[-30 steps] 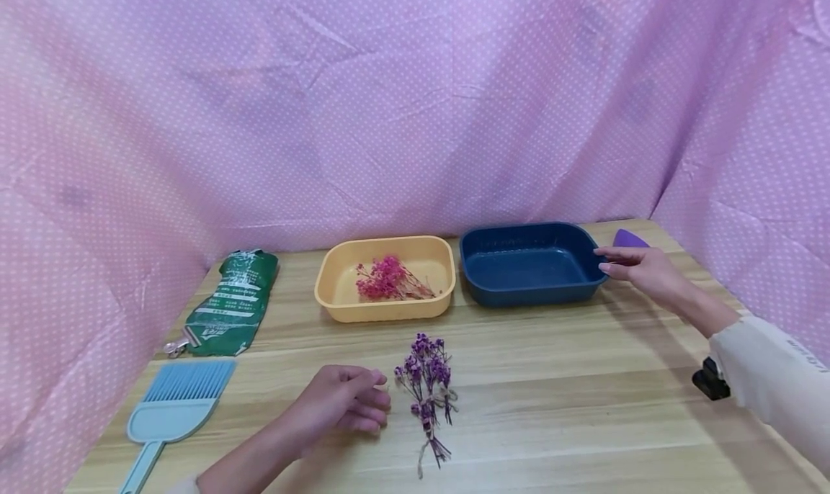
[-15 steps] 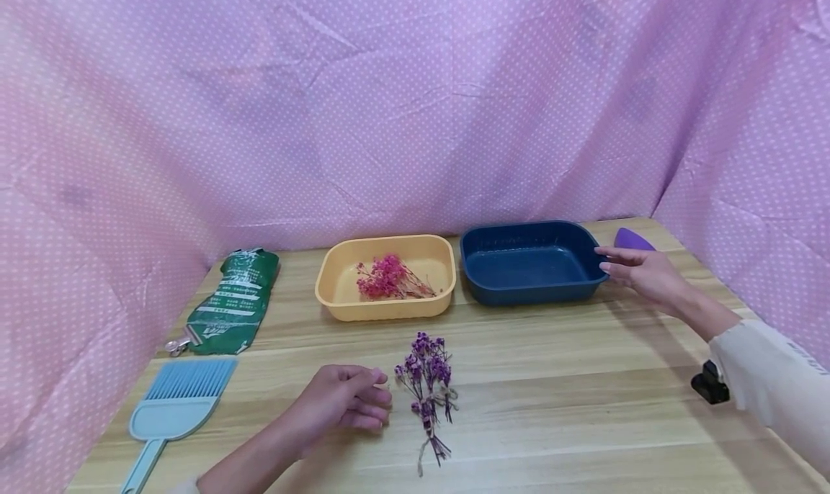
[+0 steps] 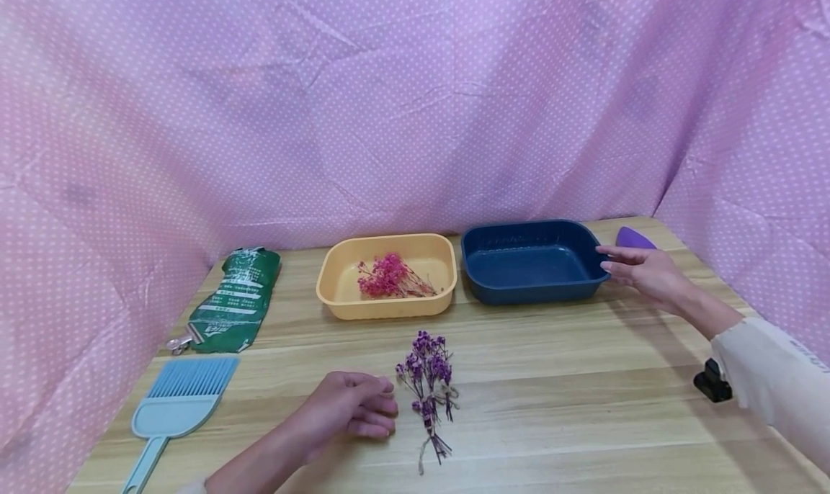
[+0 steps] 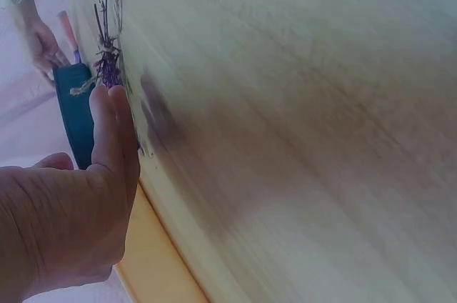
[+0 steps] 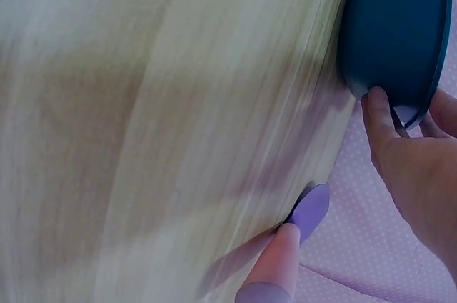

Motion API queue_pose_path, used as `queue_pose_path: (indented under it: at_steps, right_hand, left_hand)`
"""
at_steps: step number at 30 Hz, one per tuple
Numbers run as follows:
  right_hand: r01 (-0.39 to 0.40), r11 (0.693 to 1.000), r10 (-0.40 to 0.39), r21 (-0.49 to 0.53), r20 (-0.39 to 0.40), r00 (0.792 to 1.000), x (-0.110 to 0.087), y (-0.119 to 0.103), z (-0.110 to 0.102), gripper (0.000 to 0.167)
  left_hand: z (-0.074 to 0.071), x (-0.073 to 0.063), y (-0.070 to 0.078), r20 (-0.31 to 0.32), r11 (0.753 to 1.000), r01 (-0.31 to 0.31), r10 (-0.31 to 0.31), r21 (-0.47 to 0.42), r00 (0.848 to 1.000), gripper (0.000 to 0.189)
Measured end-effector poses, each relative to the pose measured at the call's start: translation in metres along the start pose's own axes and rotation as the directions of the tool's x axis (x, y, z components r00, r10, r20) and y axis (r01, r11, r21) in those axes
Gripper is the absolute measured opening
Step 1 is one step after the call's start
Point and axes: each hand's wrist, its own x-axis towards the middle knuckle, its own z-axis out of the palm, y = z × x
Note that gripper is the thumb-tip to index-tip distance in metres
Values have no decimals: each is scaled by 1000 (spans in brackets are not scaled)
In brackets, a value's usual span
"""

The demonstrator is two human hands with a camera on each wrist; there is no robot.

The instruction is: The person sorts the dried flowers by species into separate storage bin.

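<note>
My left hand (image 3: 346, 407) hovers over the table left of the purple dried flowers (image 3: 424, 371), fingers loosely bent around nothing. Twine ties their stems. In the left wrist view the hand's (image 4: 78, 196) fingertips overlap the blossoms (image 4: 108, 73). My right hand (image 3: 648, 274) is at the right end of the dark blue plastic bin (image 3: 532, 292), its fairly straight fingers at the rim and outer wall. The right wrist view has those fingers (image 5: 382, 113) against the bin's end (image 5: 393, 31). A yellow bin (image 3: 382, 309) beside it holds pink dried flowers (image 3: 389, 274).
A green printed packet (image 3: 236, 299) with a metal clip (image 3: 184, 341) lies back left, above a light blue brush (image 3: 171, 407). Behind my right hand lies a purple-bladed tool (image 3: 632, 238) with a pink handle (image 5: 275, 264). Pink dotted cloth (image 3: 415, 105) hangs around the wooden table (image 3: 551, 407).
My left hand has shifted slightly right and down, nearer the purple flowers. The right hand stays at the bin's end, and the bins and flowers keep their places.
</note>
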Motion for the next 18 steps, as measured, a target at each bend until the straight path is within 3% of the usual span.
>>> queue_pose_path:
  at_steps: [10,15,18]
  right_hand:
    - [-43,998,44,-43,12,999,3,-3,-3,64]
    - [-47,998,48,-44,11,999,4,-2,-3,63]
    - [-48,998,49,-48,11,999,3,-2,-3,64]
  left_hand:
    - [20,14,-7,8,1000,22,-22,-8,1000,39]
    - [28,21,-6,-66,998,11,-7,57,998,35]
    - [33,24,-4,-136,984,-10,34,175,990,31]
